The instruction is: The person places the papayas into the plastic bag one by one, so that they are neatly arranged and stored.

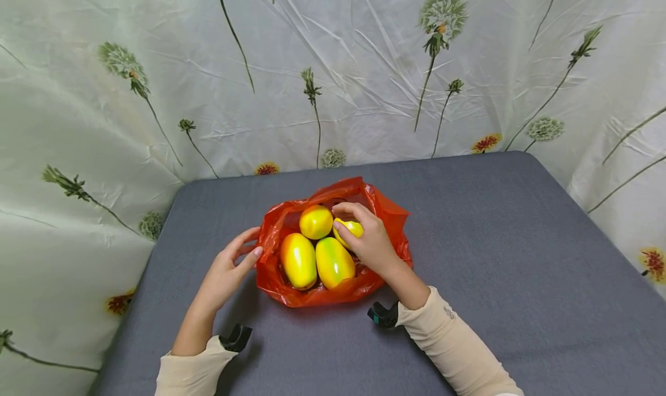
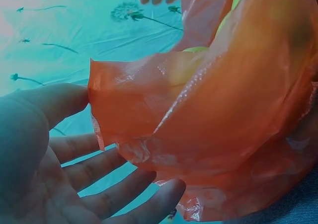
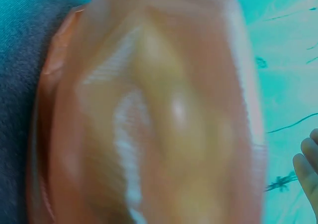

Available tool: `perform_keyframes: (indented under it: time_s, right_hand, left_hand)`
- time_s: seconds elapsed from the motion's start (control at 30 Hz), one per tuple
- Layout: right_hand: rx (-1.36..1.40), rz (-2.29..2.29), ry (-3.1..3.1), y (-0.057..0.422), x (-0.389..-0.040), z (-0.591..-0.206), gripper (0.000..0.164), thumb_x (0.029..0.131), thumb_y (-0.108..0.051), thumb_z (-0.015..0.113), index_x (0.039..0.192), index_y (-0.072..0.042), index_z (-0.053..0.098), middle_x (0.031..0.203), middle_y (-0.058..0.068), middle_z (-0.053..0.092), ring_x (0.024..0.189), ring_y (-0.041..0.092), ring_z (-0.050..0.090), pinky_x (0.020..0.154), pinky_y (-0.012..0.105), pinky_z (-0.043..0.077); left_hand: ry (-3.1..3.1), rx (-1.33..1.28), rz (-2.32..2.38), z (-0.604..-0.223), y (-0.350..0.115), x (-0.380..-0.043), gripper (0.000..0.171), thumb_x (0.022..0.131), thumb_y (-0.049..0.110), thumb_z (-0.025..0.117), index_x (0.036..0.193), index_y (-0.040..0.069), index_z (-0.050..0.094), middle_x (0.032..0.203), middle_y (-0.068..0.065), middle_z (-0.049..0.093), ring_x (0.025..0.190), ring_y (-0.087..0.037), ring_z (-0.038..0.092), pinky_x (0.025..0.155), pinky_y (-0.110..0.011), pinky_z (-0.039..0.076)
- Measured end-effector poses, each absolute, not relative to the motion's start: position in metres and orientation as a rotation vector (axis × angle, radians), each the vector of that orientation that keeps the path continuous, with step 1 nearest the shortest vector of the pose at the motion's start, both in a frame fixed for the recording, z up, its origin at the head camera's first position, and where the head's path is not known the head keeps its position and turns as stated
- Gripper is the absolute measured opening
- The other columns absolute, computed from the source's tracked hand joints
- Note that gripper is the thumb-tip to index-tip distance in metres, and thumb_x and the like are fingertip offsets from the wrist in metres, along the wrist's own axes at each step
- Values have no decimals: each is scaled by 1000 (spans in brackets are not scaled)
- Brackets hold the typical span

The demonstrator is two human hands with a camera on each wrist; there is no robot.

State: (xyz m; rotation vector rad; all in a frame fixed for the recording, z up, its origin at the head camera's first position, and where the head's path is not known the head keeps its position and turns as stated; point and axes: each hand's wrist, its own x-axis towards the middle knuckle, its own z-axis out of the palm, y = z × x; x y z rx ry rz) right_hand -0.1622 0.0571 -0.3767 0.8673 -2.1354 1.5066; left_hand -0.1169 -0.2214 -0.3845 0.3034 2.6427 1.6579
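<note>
A red plastic bag (image 1: pixel 333 295) stands with its mouth spread wide, several glossy yellow fruits inside. Two long mango-like ones (image 1: pixel 299 261) lie side by side at the front, and a rounder one (image 1: pixel 315 222) sits behind them. Thumb and fingers of my left hand (image 1: pixel 224 277) pinch the bag's left rim; in the left wrist view the thumb is on one side of the film and the fingers on the other. My right hand (image 1: pixel 376 244) reaches over the right rim and holds a yellow fruit (image 1: pixel 354 228) between thumb and fingers, partly covering it.
The bag rests on a grey cloth-covered table (image 1: pixel 494 240). Behind it and to the left hangs a pale curtain (image 1: pixel 364 49) printed with dandelions. In the right wrist view the blurred bag wall (image 3: pixel 164 134) fills most of the picture.
</note>
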Motion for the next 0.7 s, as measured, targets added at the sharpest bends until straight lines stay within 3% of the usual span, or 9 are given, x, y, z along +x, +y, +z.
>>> perform_keyframes:
  time_s: [0.17, 0.5, 0.6, 0.7]
  right_hand:
    - [897, 1483, -2062, 69, -158, -367, 29, 80, 3, 64, 108, 2, 57, 104, 13, 59, 94, 24, 56, 81, 36, 47]
    - [887, 1315, -1955, 102, -154, -349, 32, 74, 12, 65, 103, 2, 59, 97, 11, 61, 87, 21, 57, 80, 26, 46]
    - [895, 1279, -1923, 112, -153, -344, 30, 75, 10, 65, 104, 2, 60, 97, 11, 61, 86, 21, 58, 78, 23, 46]
    - [897, 1245, -1892, 120, -153, -340, 24, 80, 3, 64, 103, 2, 60, 97, 12, 61, 87, 23, 58, 79, 24, 46]
  left_hand:
    - [2667, 305, 1644, -384, -221, -118, 49, 91, 23, 54, 135, 7, 38, 132, -13, 42, 111, -31, 48, 78, -28, 49]
    - [2773, 343, 1613, -370, -223, -116, 48, 91, 18, 54, 136, 10, 37, 130, -13, 44, 111, -30, 47, 77, -14, 43]
    - [2856, 352, 1547, -363, -225, -114, 48, 91, 18, 54, 136, 12, 37, 129, -10, 45, 112, -28, 46, 79, -17, 43]
    - [2941, 386, 1475, -354, -225, -115, 47, 91, 18, 54, 135, 12, 39, 129, -9, 45, 113, -27, 45, 82, -30, 45]
